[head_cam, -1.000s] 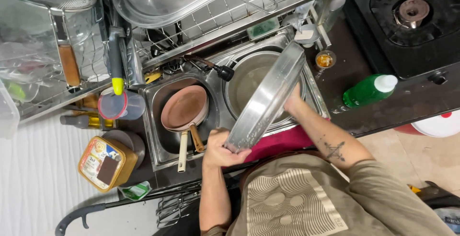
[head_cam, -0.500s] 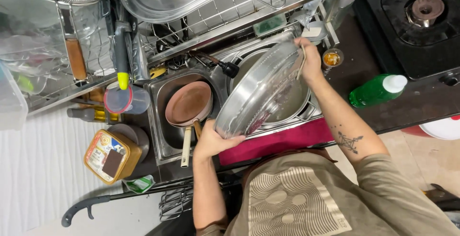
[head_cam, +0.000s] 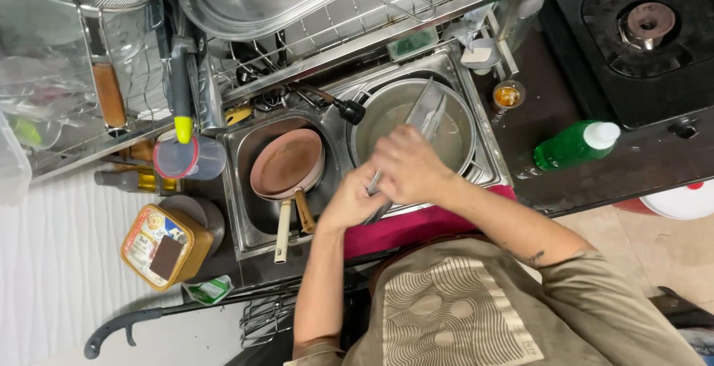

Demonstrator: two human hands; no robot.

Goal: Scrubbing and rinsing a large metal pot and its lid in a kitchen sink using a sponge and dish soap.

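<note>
I am holding a round metal tray [head_cam: 416, 139] edge-on over the steel basin [head_cam: 461, 124] in the sink's right bowl, left hand [head_cam: 349, 202] and right hand [head_cam: 409, 165] both clamped on its near rim, keeping it tilted so it drains inward.

A frying pan [head_cam: 288, 165] lies in the sink's [head_cam: 239, 187] left basin, a big pot [head_cam: 457, 139] in the right. The soap bottle [head_cam: 573, 145] lies on the bench [head_cam: 639, 161] right of the sink, with the stove [head_cam: 632, 39] behind it.

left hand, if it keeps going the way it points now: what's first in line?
The left hand points up and right, already against the edge-on metal lid it grips. Past that, probably the large steel bowl in the right sink basin; depth is hard to judge from overhead.
</note>
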